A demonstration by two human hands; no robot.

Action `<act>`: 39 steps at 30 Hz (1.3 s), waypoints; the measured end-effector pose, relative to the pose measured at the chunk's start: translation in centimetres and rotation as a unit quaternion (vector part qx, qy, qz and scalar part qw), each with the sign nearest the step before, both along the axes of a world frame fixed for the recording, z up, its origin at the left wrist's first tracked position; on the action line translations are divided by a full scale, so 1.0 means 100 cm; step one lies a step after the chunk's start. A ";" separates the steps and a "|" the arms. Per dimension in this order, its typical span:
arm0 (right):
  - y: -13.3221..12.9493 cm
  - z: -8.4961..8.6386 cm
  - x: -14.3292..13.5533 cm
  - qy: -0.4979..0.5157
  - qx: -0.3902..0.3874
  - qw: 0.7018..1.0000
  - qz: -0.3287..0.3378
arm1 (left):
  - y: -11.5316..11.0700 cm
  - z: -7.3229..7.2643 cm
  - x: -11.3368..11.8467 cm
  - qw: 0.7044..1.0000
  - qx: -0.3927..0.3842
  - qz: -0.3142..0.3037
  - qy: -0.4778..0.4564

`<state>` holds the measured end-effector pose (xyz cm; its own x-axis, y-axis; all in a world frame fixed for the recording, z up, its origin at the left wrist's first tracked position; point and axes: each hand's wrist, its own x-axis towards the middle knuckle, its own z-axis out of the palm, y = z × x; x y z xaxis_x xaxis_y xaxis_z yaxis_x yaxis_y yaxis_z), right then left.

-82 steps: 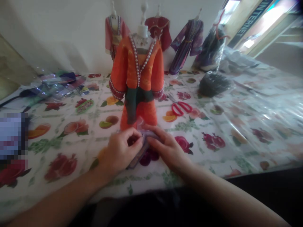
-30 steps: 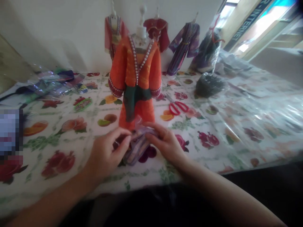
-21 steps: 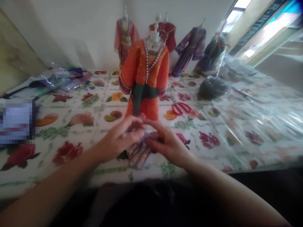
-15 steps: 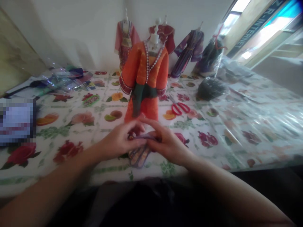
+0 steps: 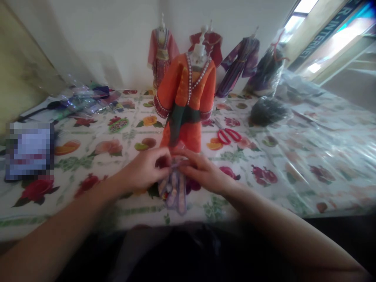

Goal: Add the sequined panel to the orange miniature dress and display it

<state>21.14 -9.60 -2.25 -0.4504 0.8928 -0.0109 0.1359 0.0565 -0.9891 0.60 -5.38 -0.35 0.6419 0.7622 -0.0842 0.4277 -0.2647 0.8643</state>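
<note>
Left hand (image 5: 149, 168) pinched the upper edge of a purple striped cloth (image 5: 176, 192) – thumb against fingers, narrow – and I could make out the right hand (image 5: 202, 170) gripping the same edge just beside it, thumb below and forefinger stretched over. From my remote seat I saw the cloth hang in loose folds toward the near side of the table, over its fruit-printed cover (image 5: 249, 192). I couldn't tell whether its lower end touched that cover.

Right behind my two hands stood an orange robe (image 5: 182, 90) on a white form, with pearl-like beads down the neckline and around the cuffs, and a dark green sash (image 5: 189, 116) at the waist. To the right of it lay red-handled scissors (image 5: 228, 135); farther right I had a dark bundle (image 5: 268, 111) in clear plastic. Along the wall I counted a pink outfit (image 5: 161, 53), a red one partly hidden by the robe, and a purple dress (image 5: 241, 62) leaning – all small.
</note>
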 end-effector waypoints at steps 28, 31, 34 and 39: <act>0.003 -0.003 0.002 -0.067 -0.051 0.996 -0.020 | 0.009 -0.009 0.004 0.997 -0.041 -0.019 0.058; 0.004 -0.002 0.003 -0.063 -0.064 0.995 -0.033 | 0.010 -0.008 0.004 0.997 -0.043 -0.015 0.062; 0.006 -0.001 0.004 -0.066 -0.036 0.996 -0.042 | 0.010 -0.006 0.004 0.997 -0.037 -0.011 0.067; 0.005 -0.002 0.003 -0.075 -0.019 0.996 -0.034 | 0.009 -0.002 0.004 0.996 -0.035 -0.013 0.078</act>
